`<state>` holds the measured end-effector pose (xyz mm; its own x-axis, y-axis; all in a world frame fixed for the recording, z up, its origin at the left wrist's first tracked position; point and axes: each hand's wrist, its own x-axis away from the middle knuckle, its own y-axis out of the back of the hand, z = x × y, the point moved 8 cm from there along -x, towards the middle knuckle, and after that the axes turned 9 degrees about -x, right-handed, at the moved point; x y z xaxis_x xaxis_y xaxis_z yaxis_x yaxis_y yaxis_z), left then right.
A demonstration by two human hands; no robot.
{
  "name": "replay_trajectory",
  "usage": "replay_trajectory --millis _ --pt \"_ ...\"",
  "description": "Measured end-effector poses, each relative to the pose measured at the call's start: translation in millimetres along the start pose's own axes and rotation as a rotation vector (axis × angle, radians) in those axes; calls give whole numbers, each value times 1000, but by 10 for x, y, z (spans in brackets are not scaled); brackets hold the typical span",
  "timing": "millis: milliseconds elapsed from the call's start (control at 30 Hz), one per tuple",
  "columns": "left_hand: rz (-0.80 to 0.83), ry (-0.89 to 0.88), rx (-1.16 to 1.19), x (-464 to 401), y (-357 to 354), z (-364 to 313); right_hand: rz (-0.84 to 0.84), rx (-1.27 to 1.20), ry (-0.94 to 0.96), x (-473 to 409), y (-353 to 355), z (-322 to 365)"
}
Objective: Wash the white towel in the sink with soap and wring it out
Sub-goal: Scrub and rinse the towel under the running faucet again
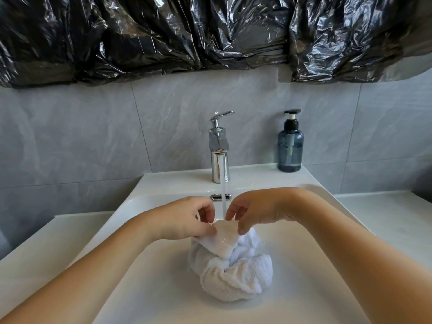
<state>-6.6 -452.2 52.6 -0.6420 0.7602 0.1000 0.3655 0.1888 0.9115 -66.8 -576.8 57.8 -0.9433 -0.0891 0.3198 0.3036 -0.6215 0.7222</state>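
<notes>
A white towel [233, 274] lies bunched in the white sink [163, 288], with one part lifted under the running water. My left hand [184, 220] pinches the lifted part at its left edge. My right hand [257, 212] pinches the same part at its right edge. Between my hands the stretched cloth looks wet and see-through. Water streams from the chrome tap [219, 148] onto that spot. A blue soap pump bottle [290, 146] stands on the sink's back right corner.
Grey tiles cover the wall behind the sink. Black plastic sheeting [210, 33] hangs across the wall above. A white counter [385, 213] runs along both sides of the basin. An overflow slot [219, 197] sits below the tap.
</notes>
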Motion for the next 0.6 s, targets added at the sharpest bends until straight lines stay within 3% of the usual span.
replay_trajectory --millis 100,233,467,600 --pt "-27 31 -8 -42 -26 61 18 -11 -29 25 -26 5" --pt "-38 20 -23 -61 -58 45 -67 155 -22 -36 2 -45" --pt "-194 -2 9 -76 47 -22 -139 199 41 -96 88 -32" --pt "-167 -14 30 -65 39 -34 -102 184 31 -100 56 -57"
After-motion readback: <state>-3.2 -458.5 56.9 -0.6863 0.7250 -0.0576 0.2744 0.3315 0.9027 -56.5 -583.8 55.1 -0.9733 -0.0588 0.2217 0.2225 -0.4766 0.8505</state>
